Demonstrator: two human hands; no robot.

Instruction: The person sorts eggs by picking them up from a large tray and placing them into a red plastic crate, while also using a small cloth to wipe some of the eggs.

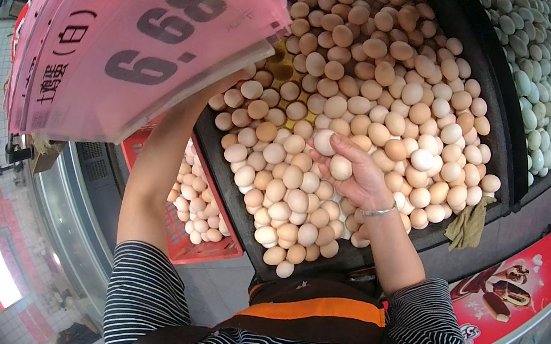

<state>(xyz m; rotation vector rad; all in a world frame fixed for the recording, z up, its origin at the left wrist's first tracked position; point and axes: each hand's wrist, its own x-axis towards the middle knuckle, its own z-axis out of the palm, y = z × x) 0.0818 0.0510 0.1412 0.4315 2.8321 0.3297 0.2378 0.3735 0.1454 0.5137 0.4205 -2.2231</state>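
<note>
My right hand (367, 180), palm up with a silver bracelet at the wrist, holds two eggs. One pale egg (324, 142) sits by the fingertips and thumb; a light brown egg (341, 167) rests on the palm. Below it spreads a heap of brown and cream eggs (405, 123) in a black display bin (239, 221). My left hand (231, 77) reaches to the bin's left side, mostly hidden behind pink plastic price signs (114, 22) bearing writing; its fingers are out of sight. Near it a yellow egg tray (285, 71) shows among the eggs, some of its cups bare.
A red plastic crate (233, 253) of eggs stands left of the bin. Pale green eggs (546, 109) fill another bin on the right. A greenish cloth (470, 223) hangs over the bin's edge. A red-topped ice cream freezer (520, 287) is at the lower right.
</note>
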